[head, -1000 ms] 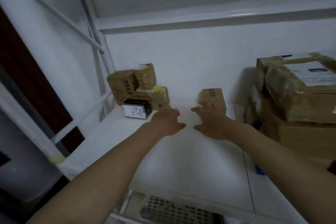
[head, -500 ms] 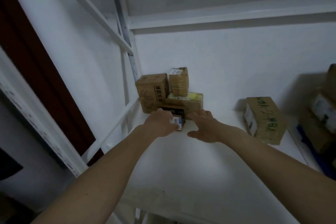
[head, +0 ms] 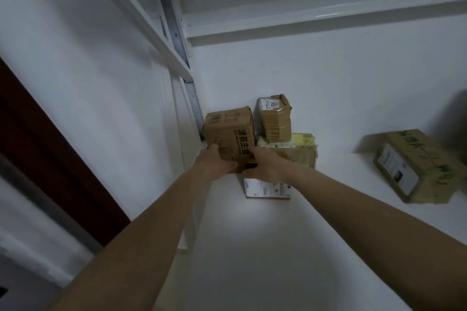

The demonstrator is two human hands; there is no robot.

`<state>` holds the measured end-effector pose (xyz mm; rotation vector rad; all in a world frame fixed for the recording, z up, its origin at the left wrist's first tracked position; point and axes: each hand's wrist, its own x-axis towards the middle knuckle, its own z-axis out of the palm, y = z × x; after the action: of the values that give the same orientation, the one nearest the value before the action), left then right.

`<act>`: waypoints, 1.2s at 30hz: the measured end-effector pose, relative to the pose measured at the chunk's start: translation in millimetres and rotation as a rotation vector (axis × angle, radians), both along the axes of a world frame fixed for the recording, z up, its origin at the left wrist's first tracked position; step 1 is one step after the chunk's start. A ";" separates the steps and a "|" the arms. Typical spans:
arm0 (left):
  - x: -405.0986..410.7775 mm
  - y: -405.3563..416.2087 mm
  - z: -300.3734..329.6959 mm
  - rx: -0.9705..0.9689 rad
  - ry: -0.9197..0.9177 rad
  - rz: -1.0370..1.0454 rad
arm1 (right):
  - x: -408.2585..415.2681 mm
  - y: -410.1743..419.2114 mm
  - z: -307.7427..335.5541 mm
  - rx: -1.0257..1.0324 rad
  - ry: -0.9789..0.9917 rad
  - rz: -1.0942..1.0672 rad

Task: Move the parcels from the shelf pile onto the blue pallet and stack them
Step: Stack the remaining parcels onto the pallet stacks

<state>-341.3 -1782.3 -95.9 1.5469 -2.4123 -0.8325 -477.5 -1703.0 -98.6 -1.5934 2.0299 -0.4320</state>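
1. Head view, nearest first: two bare forearms reach up from the bottom edge to the back-left corner of the white shelf (head: 290, 247).
2. Left hand (head: 214, 163) is clamped on the lower left side of the brown printed carton (head: 228, 134), fingers up the side face, thumb on the front.
3. Right hand (head: 262, 166) is at the carton's lower right corner. Fingers are hidden between the boxes, so I can't tell if it's gripping or just pressing.
4. Flat white-labelled parcel (head: 265, 188) lies on the shelf just below the right hand, part covered by it.
5. Carton sits in the corner, touching the yellow-topped parcel (head: 290, 146) on its right. Small taped parcel (head: 275, 118) stands upright on that one.
6. Handling guess: stiff corrugated card, corners a bit dented, looks light enough for two hands. Best hold is low on opposite sides or under the bottom edge. Taped parcel looks slick.
7. Risk: pulling the carton could nudge the neighbour and tip the taped parcel off.
8. Green-lettered carton (head: 417, 166) lies well apart to the right on the same shelf.
9. Can't see: blue pallet is out of frame, carton's base and back are hidden, dim light and blur make labels unreadable.
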 end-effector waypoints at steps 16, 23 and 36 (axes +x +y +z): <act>-20.9 -93.3 -3.9 0.294 0.583 0.317 | -40.0 -104.6 16.3 -0.090 -0.601 -0.381; -28.1 -95.4 -12.6 0.375 0.743 0.332 | -41.7 -106.9 7.7 -0.028 -0.858 -0.381; -9.9 -49.3 12.4 0.191 0.932 0.406 | -28.8 -64.1 43.3 -0.111 -0.977 -0.328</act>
<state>-351.2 -1831.7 -83.5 1.2180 -1.3443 -1.3201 -506.3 -1767.1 -55.2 -0.7983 1.4709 -1.1837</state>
